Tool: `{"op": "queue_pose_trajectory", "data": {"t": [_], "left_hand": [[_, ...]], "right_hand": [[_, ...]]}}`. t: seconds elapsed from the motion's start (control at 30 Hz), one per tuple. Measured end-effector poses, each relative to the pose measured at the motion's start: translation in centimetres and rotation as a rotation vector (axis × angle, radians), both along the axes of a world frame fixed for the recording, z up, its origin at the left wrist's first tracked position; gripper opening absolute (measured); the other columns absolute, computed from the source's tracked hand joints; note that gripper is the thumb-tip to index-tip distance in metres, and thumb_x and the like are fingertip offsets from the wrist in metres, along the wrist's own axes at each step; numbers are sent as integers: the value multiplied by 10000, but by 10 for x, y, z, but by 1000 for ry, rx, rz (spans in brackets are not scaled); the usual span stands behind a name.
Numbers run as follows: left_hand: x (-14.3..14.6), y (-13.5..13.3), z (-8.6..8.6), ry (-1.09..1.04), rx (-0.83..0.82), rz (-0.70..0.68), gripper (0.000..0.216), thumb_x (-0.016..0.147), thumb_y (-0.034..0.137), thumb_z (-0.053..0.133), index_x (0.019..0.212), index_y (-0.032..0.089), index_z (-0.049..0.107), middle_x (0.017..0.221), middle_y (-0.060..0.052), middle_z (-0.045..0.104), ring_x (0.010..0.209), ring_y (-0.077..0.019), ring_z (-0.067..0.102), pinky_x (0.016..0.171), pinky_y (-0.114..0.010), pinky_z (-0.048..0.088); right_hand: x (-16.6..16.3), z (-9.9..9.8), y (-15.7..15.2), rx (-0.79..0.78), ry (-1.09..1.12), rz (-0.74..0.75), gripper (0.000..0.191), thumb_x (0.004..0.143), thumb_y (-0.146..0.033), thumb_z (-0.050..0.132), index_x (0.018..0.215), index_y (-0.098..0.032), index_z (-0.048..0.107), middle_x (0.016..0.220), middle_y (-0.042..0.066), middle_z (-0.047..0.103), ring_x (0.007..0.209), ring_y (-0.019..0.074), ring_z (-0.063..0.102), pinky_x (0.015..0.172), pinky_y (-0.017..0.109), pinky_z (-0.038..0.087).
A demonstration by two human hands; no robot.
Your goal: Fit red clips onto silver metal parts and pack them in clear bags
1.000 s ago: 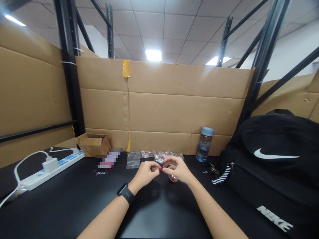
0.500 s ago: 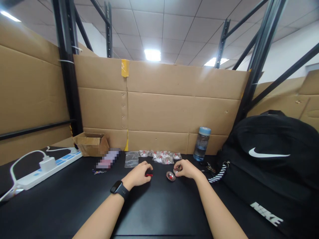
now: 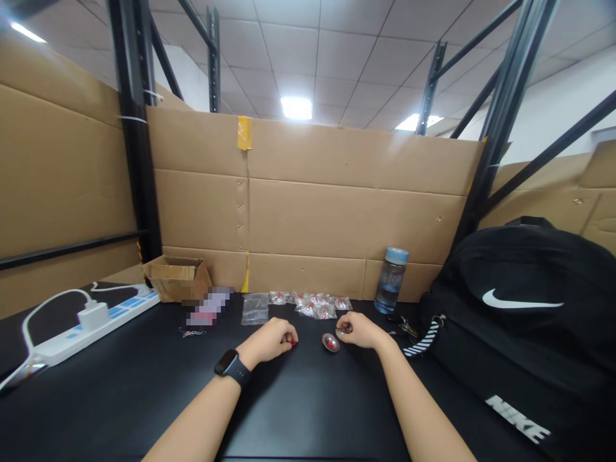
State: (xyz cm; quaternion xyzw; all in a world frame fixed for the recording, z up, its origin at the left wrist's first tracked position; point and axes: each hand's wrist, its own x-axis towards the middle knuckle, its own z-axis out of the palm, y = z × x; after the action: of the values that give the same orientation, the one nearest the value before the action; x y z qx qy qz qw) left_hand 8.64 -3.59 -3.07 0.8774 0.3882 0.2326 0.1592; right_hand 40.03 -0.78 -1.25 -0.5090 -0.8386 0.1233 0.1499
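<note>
My left hand (image 3: 274, 339), with a dark watch (image 3: 231, 367) on its wrist, is closed over a small red item (image 3: 293, 343) just above the black table. Only a bit of red shows at the fingertips, too little to name its kind. To the right, my right hand (image 3: 359, 330) pinches a small clear plastic shell (image 3: 343, 330), partly hidden by the fingers. Between the hands, nearer the right one, lies an oval clear plastic shell (image 3: 330, 342) with something red in it. Beyond both hands are several clear packets (image 3: 315, 304) with red bits inside.
A flat clear bag (image 3: 255, 309) lies left of the packets. Further left are a cardboard box (image 3: 178, 279) and a white power strip (image 3: 103, 327). A water bottle (image 3: 391, 280), keys (image 3: 409, 327) and a black backpack (image 3: 524, 333) stand or lie on the right. Cardboard (image 3: 308, 212) walls the back.
My left fingers have closed further over the red item, covering more of it. My right hand still holds the clear shell, with little movement. The view has shifted slightly.
</note>
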Motion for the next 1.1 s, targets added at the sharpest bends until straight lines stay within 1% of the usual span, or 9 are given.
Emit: {"op": "queue_pose_trajectory", "data": {"t": [0.13, 0.23, 0.3, 0.4, 0.5, 0.67, 0.73, 0.93, 1.1], "left_hand": [[-6, -3, 4, 41, -2, -7, 347, 688, 69, 597, 948, 228, 762, 897, -32, 700, 760, -161, 635, 705, -227, 472], [-7, -5, 9, 83, -13, -5, 330, 693, 53, 580, 914, 223, 755, 890, -29, 684, 757, -156, 619, 729, -232, 471], [-6, -7, 13, 119, -30, -2, 298, 707, 73, 592, 916, 217, 749, 901, -33, 675, 782, -161, 618, 761, -240, 473], [-9, -10, 19, 169, -58, 18, 302, 730, 157, 646, 1010, 232, 732, 996, -49, 654, 911, -200, 620, 854, -278, 473], [-18, -13, 22, 209, -136, 21, 503, 684, 184, 709, 1174, 294, 681, 1160, -50, 613, 1088, -249, 584, 980, -330, 441], [-29, -15, 21, 243, -193, 3, 640, 676, 97, 665, 1249, 379, 647, 1259, -20, 586, 1183, -258, 552, 1056, -356, 394], [-28, -15, 21, 226, -163, -9, 610, 681, 53, 625, 1208, 356, 678, 1220, -22, 610, 1149, -238, 578, 1037, -327, 407], [-21, -16, 24, 240, -104, 29, 483, 693, 17, 576, 1065, 282, 733, 1093, -38, 650, 956, -198, 630, 863, -265, 476], [-20, -17, 25, 233, -95, 47, 399, 701, 155, 696, 1088, 249, 713, 1092, -59, 646, 1019, -243, 616, 916, -312, 468]], "right_hand": [[-6, 8, -10, -1, 4, 40, 376, 674, -246, 732, 1045, -186, 736, 1038, 77, 714, 924, 220, 656, 834, 286, 489], [-23, 13, -19, 14, 65, 219, 647, 701, -363, 770, 1320, -269, 605, 1381, 89, 564, 1263, 270, 518, 1073, 370, 383], [-38, 12, -23, -35, 26, 286, 681, 719, -421, 774, 1360, -314, 572, 1465, 80, 490, 1348, 298, 439, 1118, 426, 334], [-56, 7, -25, -40, -16, 315, 436, 802, -337, 713, 1234, -293, 679, 1344, 77, 589, 1231, 277, 545, 1059, 402, 398], [-61, 3, -24, -19, 10, 343, 279, 850, -223, 635, 1107, -240, 743, 1160, 73, 674, 1038, 215, 635, 955, 317, 465], [-52, 9, -31, -69, -21, 278, 556, 715, -417, 778, 1238, -257, 679, 1290, 87, 600, 1156, 267, 579, 985, 335, 465], [-47, 15, -35, -75, -60, 301, 613, 676, -352, 787, 1269, -267, 658, 1296, 78, 601, 1212, 278, 547, 1048, 349, 420], [-46, 20, -37, -37, -87, 296, 489, 689, -257, 752, 1176, -255, 713, 1138, 67, 686, 1100, 259, 604, 980, 321, 440], [-52, 14, -33, -35, -7, 298, 321, 712, -173, 732, 1026, -231, 764, 882, 24, 711, 816, 177, 626, 766, 251, 463]]}}
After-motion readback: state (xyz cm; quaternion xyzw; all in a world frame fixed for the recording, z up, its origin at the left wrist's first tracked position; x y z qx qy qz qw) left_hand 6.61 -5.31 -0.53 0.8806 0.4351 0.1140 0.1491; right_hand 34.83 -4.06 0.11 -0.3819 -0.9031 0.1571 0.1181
